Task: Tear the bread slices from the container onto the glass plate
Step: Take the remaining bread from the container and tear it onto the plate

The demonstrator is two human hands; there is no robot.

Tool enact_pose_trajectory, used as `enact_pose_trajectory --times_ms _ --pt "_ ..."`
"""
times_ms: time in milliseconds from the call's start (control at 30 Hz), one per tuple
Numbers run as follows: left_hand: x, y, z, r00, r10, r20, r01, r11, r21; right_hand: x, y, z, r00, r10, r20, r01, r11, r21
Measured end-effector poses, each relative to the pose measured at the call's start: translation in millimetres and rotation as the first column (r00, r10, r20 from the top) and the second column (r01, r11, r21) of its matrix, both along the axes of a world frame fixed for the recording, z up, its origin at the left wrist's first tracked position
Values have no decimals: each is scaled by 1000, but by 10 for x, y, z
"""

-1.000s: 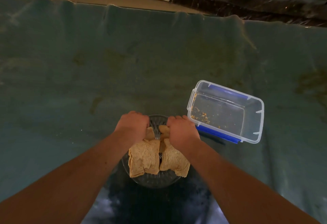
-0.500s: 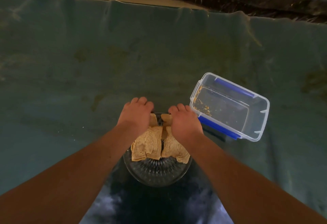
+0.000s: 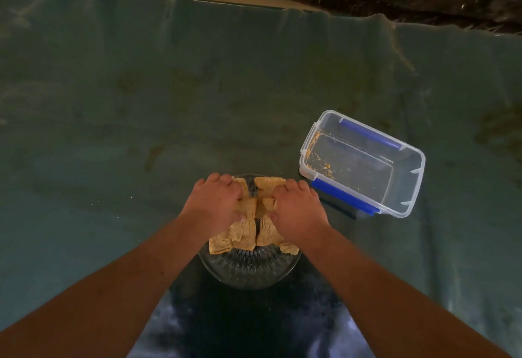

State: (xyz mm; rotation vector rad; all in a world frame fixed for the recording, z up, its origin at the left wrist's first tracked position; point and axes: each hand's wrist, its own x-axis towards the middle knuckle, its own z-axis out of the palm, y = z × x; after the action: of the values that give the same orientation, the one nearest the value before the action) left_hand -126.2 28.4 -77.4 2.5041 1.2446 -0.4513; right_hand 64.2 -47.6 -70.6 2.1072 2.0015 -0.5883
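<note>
Both hands clenched on bread over the glass plate [image 3: 248,270]. Left hand [image 3: 216,206] grips the left bunch of bread slices [image 3: 243,233], fingers curled under, knuckles up; right hand [image 3: 296,210] pinches the right bunch, thumb pressed against a folded piece at the plate's middle. A narrow gap runs between the two bunches, plate ribbing visible through it. Torn ends hang below both fists toward the plate's near half; a small piece lies at the plate's right edge. Container [image 3: 364,164] sits just right of and beyond the plate, lid off, only crumbs inside. Plate rests on green cloth [image 3: 141,103].
</note>
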Motion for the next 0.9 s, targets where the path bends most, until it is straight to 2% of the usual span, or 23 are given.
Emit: enact_pose_trajectory --times_ms 100,233,333,467,567,667,800,900 --pt "-12 -14 48 994 53 97 -46 996 -75 31 -1 33 995 19 -97 -15 999 40" --pt "-71 -31 117 961 200 190 -133 940 -315 120 3 106 952 10 -307 -4 1000 18" --pt "-111 -41 156 946 261 190 -158 886 -435 196 19 135 913 -24 -407 -14 996 -89" --pt "-183 -58 151 942 285 180 -158 846 -510 222 58 147 892 -83 -444 -38 966 -257" --pt "-228 -109 123 958 249 143 -143 845 -515 180 22 127 885 -96 -455 -58 948 -313" --pt "-273 -182 53 969 215 123 -130 863 -489 75 -68 47 894 -71 -442 -73 952 -299" --pt "-331 -279 -42 970 223 97 -157 879 -449 -39 -205 -58 904 -114 -413 10 969 -245" --pt "-368 -346 -81 974 195 112 -150 934 -324 -90 -287 -94 933 -77 -352 23 988 -154"
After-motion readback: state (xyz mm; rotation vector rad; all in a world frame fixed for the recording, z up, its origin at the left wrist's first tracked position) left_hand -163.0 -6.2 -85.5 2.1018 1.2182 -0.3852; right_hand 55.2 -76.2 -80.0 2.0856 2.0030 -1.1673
